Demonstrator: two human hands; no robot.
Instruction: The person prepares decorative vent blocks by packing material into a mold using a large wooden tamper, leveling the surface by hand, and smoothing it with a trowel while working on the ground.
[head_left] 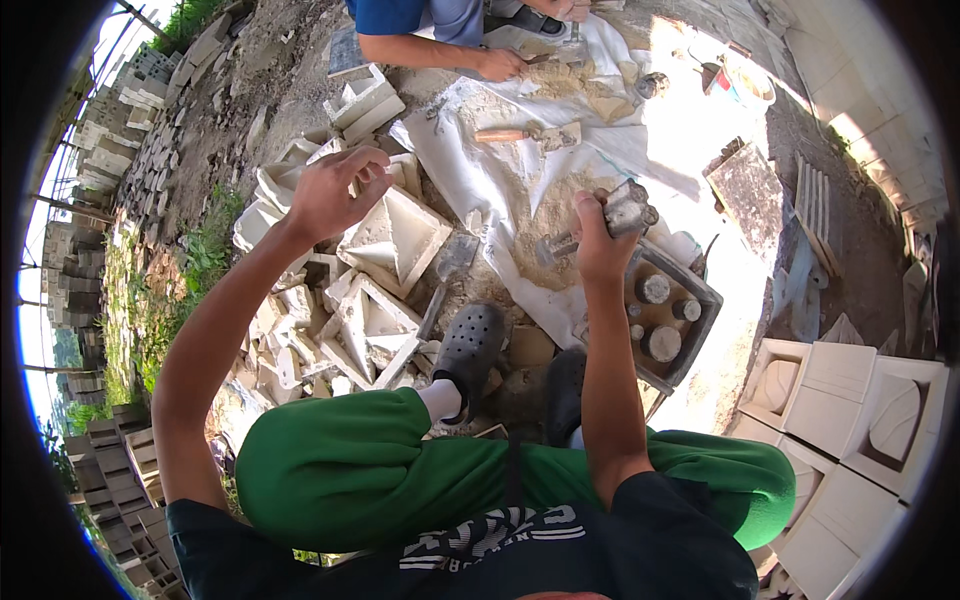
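My right hand is closed round a grey, dusty, lobed piece that sticks out past the thumb. A grey blurred end shows on the hand's other side; I cannot tell if it belongs to the same piece. Just beyond that forearm is a dark-rimmed box mould with several round, pale-topped plugs inside. My left hand is raised with nothing in it, fingers loosely bent and apart. Below and beside it lie cream-coloured cast blocks with slanted inner faces, some heaped and broken.
Across from me a co-worker's hand rests near a white sheet strewn with sandy powder. A wooden-handled trowel lies on it. A bucket stands far right, a board nearer. Pale blocks are stacked at right.
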